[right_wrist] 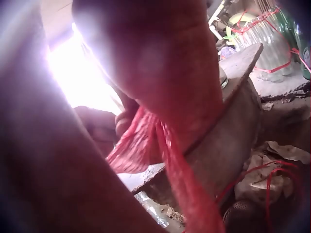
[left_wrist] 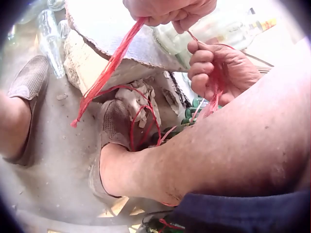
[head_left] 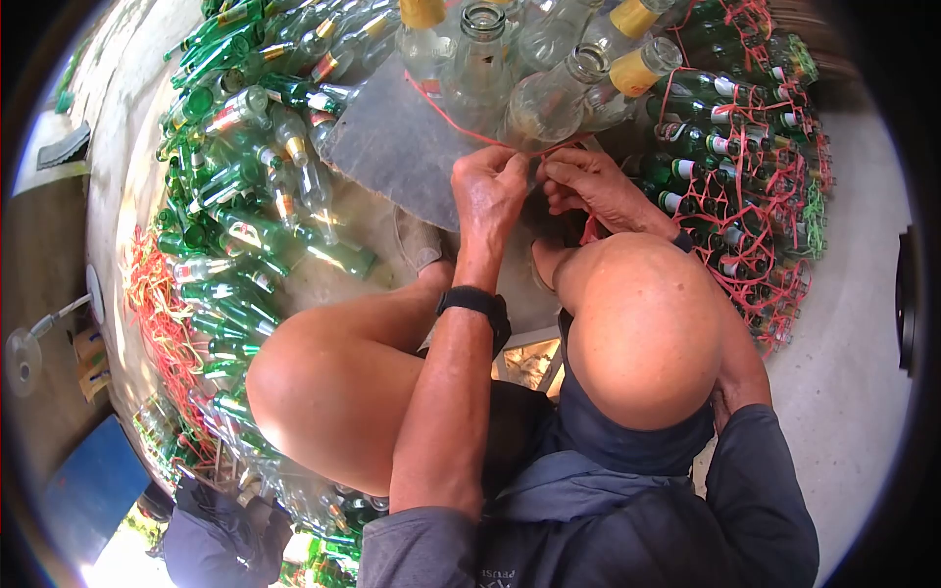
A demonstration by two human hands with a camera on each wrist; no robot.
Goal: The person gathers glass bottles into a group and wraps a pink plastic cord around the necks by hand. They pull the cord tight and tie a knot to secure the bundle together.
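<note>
My left hand (head_left: 487, 188) pinches a red plastic string (head_left: 441, 113) at the near side of several clear glass bottles (head_left: 546, 105). In the left wrist view, a frayed tail of the string (left_wrist: 108, 72) hangs from the left hand (left_wrist: 170, 8). Just to its right, my right hand (head_left: 600, 188) curls its fingers round the string's other part, with a thin strand running up between the two hands. A wide red length (right_wrist: 182, 179) drops from the right hand (right_wrist: 155, 63) in the right wrist view. The bottles stand upright, close together, on a grey slab (head_left: 382, 147).
Loose green and clear bottles (head_left: 230, 176) lie heaped on the left. To the right are green bottles (head_left: 701, 132) tied with red string. A pile of red string (head_left: 157, 304) lies far left. My knees (head_left: 647, 323) flank my forearms, and crumpled paper (left_wrist: 136, 102) lies beneath the slab.
</note>
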